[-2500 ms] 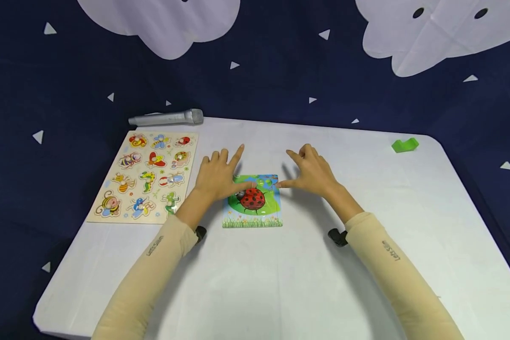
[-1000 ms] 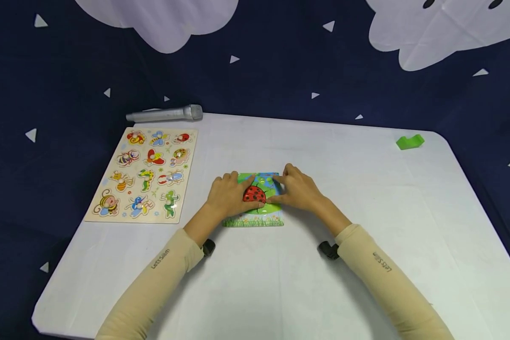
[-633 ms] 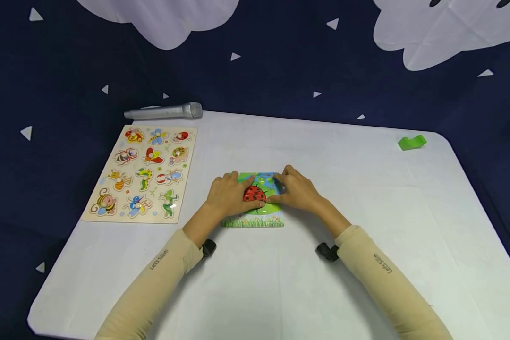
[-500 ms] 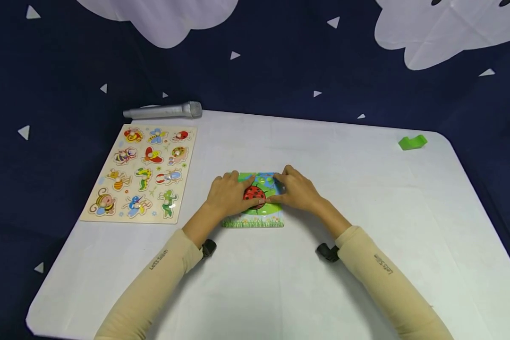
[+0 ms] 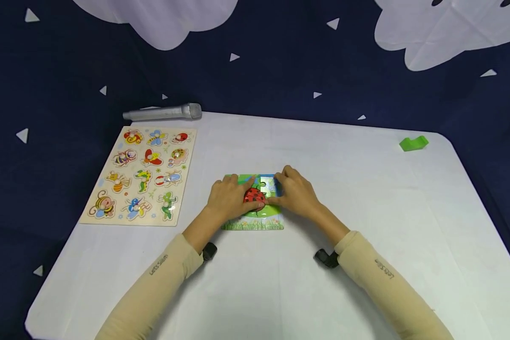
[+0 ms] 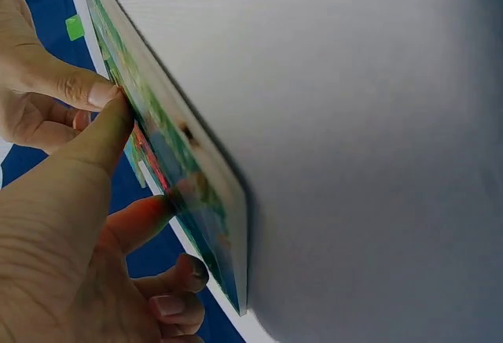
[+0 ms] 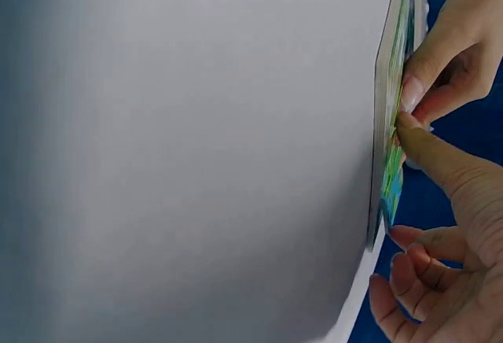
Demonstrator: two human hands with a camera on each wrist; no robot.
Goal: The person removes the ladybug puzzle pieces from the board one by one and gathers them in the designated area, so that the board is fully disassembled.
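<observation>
Tipped up since the earlier frame, a puzzle piece (image 5: 269, 183) flashes pale at the far-right corner of the ladybug puzzle (image 5: 255, 226), pinched between my right hand's (image 5: 297, 192) fingers; my left hand (image 5: 228, 198) rests there, fingers apart. Light, stiff, slick, it likely wants edge holds.

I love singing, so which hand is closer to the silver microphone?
Left. In the head view, the left hand is below and right of the microphone; the right hand is farther right.
</observation>
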